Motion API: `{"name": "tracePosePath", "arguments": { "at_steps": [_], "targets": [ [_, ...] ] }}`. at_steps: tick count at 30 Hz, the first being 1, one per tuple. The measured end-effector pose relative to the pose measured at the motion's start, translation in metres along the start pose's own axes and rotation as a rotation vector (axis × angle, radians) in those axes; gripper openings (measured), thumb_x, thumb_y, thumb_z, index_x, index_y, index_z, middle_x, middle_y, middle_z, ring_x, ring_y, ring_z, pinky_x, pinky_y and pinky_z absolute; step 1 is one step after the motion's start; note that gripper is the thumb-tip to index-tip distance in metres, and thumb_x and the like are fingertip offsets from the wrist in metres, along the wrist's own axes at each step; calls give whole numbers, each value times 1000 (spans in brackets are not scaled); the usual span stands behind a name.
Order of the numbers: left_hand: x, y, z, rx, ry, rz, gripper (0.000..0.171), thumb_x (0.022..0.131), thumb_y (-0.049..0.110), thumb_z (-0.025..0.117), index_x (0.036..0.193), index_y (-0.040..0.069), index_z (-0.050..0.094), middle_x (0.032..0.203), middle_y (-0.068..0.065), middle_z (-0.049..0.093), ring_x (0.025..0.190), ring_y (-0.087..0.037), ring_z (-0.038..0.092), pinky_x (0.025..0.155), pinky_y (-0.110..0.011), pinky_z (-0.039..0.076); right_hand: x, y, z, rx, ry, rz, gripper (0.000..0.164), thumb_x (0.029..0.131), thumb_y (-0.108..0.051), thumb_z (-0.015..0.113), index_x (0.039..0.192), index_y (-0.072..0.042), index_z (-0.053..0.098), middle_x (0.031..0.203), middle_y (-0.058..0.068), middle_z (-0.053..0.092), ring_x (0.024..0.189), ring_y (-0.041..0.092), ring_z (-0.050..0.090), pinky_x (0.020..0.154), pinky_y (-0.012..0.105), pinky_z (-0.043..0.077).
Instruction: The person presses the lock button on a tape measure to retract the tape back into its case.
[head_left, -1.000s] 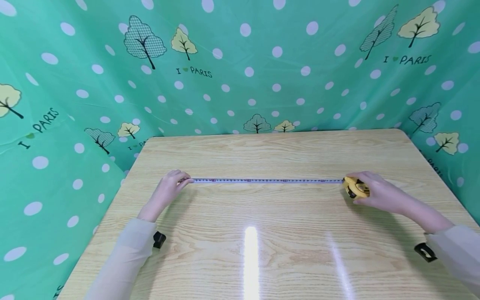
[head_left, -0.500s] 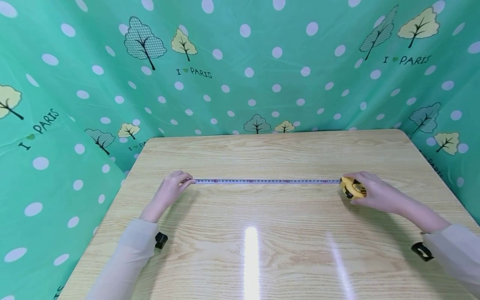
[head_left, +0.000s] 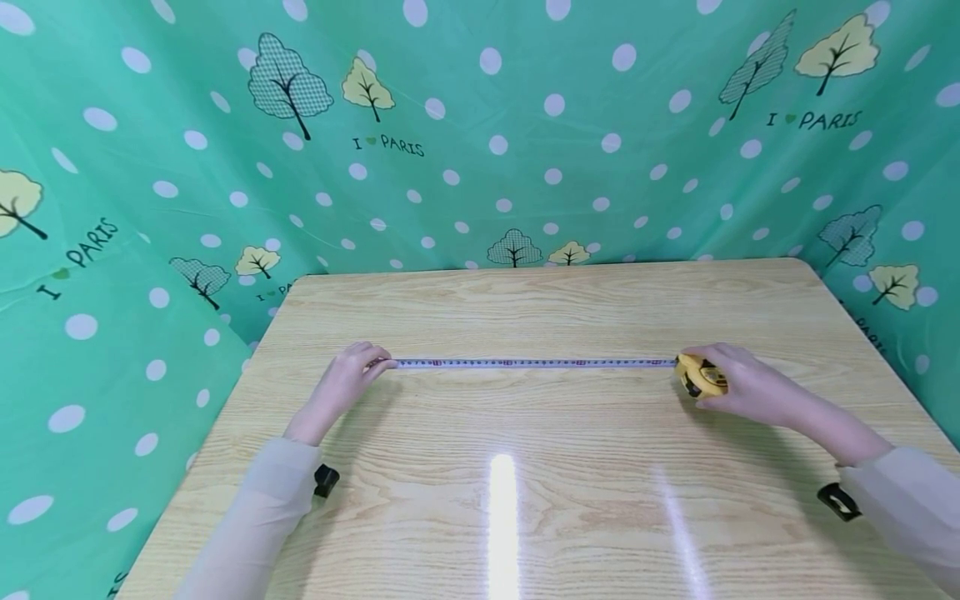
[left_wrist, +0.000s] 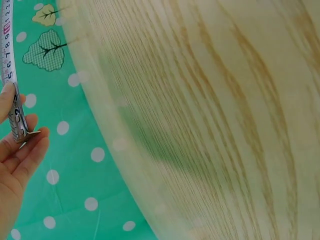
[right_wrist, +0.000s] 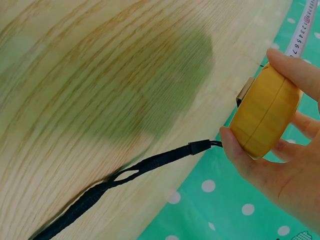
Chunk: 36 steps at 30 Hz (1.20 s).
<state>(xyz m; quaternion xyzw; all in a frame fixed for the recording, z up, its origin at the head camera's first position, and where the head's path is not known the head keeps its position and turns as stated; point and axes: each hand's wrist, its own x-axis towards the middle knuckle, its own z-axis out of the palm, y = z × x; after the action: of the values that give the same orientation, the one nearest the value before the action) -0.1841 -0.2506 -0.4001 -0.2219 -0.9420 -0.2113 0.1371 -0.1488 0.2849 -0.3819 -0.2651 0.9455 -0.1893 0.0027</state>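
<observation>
My right hand [head_left: 753,387] grips the yellow case of a tape measure [head_left: 703,377], thumb and fingers on either side of it. From the case a white blade [head_left: 540,363] with black and red numbers runs straight across to my left hand [head_left: 336,390], which pinches it near its end. The metal hook [left_wrist: 32,134] at the blade's tip shows by the left fingertips in the left wrist view. In the right wrist view a metal clip [right_wrist: 245,91] sits on the case's side, and a black strap [right_wrist: 155,162] trails from the case.
A light wood-grain table [head_left: 480,312] lies beneath both hands. Green polka-dot cloth [head_left: 555,150] with printed trees hangs behind it and at both sides. Small black devices [head_left: 326,481] show beside the sleeves. Bright light reflections streak the table's near part.
The hands have come slightly closer together: the left a little to the right, the right a little to the left. The stretch of blade between them is somewhat shorter.
</observation>
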Motion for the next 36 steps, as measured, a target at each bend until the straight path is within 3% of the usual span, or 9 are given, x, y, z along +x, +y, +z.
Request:
{"name": "tracePosePath", "arguments": {
  "at_steps": [22,36],
  "targets": [
    [3,4,2,-2,34,74,9,79,14,65,82,5,65,75,-4,61,69,-16,55,59,-29,48,5,-5,1,7,-46,43,66,69,-14,74,125,2,42,109,23,50,94,34,50,72,45,45],
    [6,7,6,3,34,83,9,79,14,65,82,5,65,74,-4,61,67,-15,53,57,-28,47,7,-8,3,22,-44,41,66,70,-15,75,124,3,42,110,25,49,97,37,48,74,49,44]
  ]
}}
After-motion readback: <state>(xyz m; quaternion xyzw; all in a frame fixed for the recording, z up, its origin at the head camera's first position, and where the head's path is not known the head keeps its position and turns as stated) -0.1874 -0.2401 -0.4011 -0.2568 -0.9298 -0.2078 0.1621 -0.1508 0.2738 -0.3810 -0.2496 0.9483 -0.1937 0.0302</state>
